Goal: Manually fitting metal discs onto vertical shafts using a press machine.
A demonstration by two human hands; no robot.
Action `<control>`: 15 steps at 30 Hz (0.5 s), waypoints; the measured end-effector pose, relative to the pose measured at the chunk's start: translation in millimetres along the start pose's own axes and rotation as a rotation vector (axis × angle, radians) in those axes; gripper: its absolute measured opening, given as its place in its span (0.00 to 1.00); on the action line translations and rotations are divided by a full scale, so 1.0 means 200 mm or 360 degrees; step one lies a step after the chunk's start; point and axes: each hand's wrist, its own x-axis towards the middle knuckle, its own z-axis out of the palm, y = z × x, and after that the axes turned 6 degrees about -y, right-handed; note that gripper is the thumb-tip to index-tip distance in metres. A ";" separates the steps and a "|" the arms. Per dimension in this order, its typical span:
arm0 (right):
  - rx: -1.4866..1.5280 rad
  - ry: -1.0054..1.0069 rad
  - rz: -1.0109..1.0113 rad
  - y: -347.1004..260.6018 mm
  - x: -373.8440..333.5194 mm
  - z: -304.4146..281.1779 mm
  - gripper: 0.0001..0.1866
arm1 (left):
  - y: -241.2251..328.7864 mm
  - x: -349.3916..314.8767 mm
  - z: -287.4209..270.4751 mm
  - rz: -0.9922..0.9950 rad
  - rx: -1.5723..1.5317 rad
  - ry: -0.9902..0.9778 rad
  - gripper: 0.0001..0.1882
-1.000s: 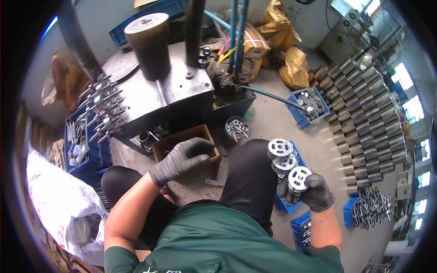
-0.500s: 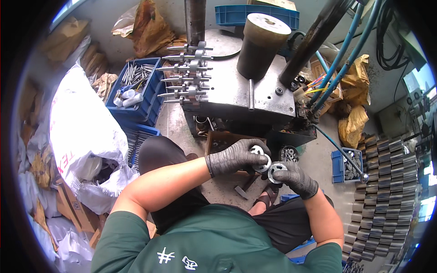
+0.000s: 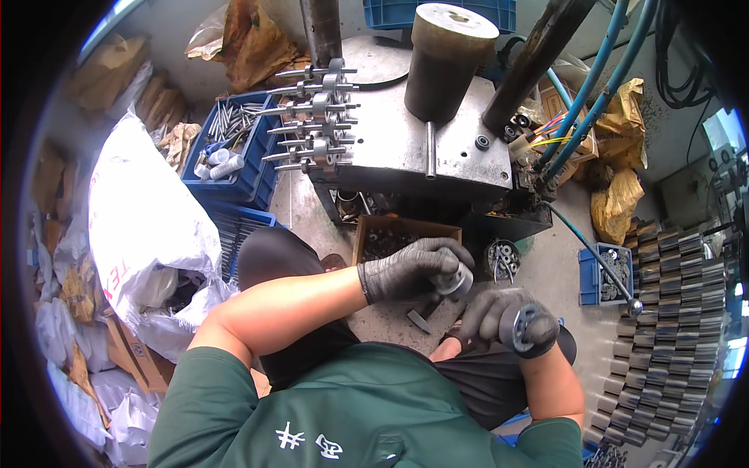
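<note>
My left hand (image 3: pixel 406 269), in a dark grey work glove, is closed on a round metal hub (image 3: pixel 455 284), held over the floor in front of the machine. My right hand (image 3: pixel 488 310), gloved alike, grips a second round metal hub (image 3: pixel 511 325) by its rim. That one is turned nearly edge-on near my right knee, its face partly covered by the fingers. The two parts are apart. Beyond my hands, a steel rod (image 3: pixel 431 152) lies on the press table (image 3: pixel 382 144). Several shafts with round metal bodies (image 3: pixel 321 109) line the table's left edge.
A heavy cylinder (image 3: pixel 441 74) stands on the table, near a small bearing (image 3: pixel 482 143). Below it are a wooden box (image 3: pixel 449 232) and a hammer (image 3: pixel 419 320). Blue bins (image 3: pixel 261 168) stand left; another blue bin (image 3: pixel 587 278) and stacked metal cylinders (image 3: pixel 663 335) are at right.
My hands have drawn apart, the right moving right and down toward me. Both hubs have turned from face-up to tilted. The view has shifted slightly.
</note>
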 end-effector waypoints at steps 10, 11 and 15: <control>0.0465 0.0893 -0.0168 0.02 -0.04 -0.10 0.39 | 0.04 0.19 -0.51 0.0197 0.0428 0.1635 0.21; 0.0430 0.0934 -0.0183 0.02 -0.05 -0.10 0.37 | 0.06 0.20 -0.53 0.0221 0.0650 0.1746 0.23; 0.0328 0.1092 -0.0173 0.01 -0.07 -0.11 0.33 | 0.10 0.24 -0.51 0.0310 0.0664 0.1847 0.26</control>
